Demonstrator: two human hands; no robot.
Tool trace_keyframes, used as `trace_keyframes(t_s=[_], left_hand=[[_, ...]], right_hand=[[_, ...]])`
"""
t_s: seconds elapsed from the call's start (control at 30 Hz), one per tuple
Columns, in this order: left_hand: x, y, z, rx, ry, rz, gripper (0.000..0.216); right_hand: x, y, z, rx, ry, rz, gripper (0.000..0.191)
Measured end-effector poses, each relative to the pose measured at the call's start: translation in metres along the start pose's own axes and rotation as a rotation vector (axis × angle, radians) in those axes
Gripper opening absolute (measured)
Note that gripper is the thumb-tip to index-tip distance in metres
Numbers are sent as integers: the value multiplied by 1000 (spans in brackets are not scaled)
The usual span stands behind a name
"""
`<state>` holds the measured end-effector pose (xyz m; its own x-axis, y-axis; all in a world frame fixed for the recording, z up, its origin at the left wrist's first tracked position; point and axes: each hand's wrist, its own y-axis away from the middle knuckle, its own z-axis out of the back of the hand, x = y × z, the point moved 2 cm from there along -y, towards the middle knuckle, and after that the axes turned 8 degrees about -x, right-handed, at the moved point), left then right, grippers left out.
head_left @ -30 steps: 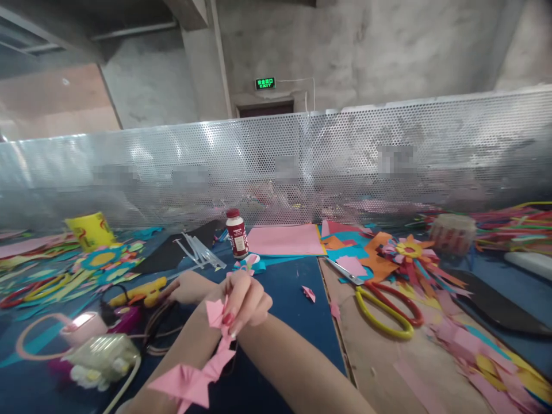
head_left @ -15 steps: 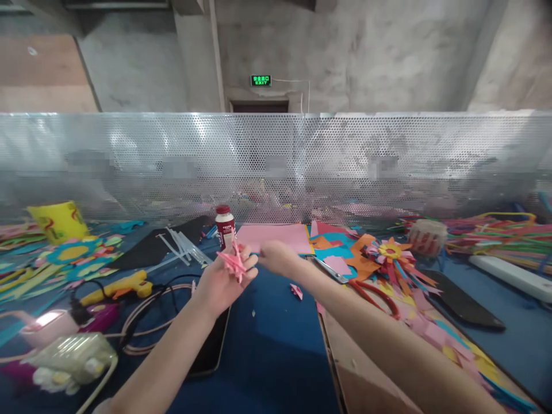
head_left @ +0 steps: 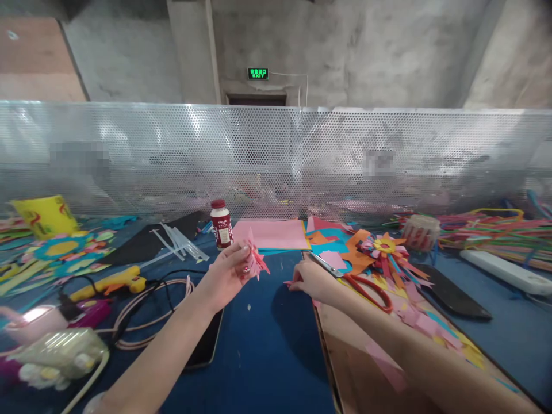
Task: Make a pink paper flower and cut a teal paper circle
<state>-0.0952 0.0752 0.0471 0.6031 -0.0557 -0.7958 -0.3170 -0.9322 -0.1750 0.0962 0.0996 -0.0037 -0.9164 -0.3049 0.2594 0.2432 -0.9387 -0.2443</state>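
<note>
Our left hand (head_left: 225,277) pinches a creased, spiky pink paper fold (head_left: 257,262) at its fingertips, mid-frame; just right, our right hand (head_left: 314,280) nips a small pink scrap (head_left: 287,283) on the blue mat (head_left: 267,345).

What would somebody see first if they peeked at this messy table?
Probably the left hand in the middle, pinching a folded pink paper piece above the blue mat. Just right of it, the right hand touches a small pink scrap on the mat. Farther right, a bright paper flower lies beside red-handled scissors, with a shiny perforated metal screen running across behind everything.
</note>
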Motion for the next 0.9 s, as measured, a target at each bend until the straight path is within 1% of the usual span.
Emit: trace_keyframes(t_s=[0.13,0.17,0.27,0.37,0.43,0.5,0.53,0.57,0.63,0.77,0.83,0.9], left_hand=[[2,-1,1,-20,-59,-18,18],[3,-2,2,-23,-80,-16,18],[7,-4,5,-86,-167,22,17],[12,-6,8,-162,-256,80,17],[16,-7,8,-124,-299,116,18],[20,-6,6,-51,-319,146,17],[22,-5,4,-25,-323,159,16],[24,-4,3,-8,-324,170,15],[26,-2,-1,8,-333,176,15],[26,2,-8,53,-405,135,12],[25,3,-10,74,-417,116,9],[25,4,-10,65,-398,85,7]], right_hand=[[-4,0,-1,-21,-84,56,9],[-5,0,-1,-26,-116,67,9],[-9,-1,5,-23,-252,70,14],[-11,-2,21,23,-432,75,24],[-11,-2,35,77,-641,59,25],[-8,1,48,144,-919,8,19],[-6,3,54,168,-1005,-7,17],[-3,5,60,178,-1032,-9,15],[5,12,70,173,-930,30,13],[24,27,87,178,-661,99,12],[34,34,93,178,-599,101,13],[41,39,96,153,-580,109,15]])
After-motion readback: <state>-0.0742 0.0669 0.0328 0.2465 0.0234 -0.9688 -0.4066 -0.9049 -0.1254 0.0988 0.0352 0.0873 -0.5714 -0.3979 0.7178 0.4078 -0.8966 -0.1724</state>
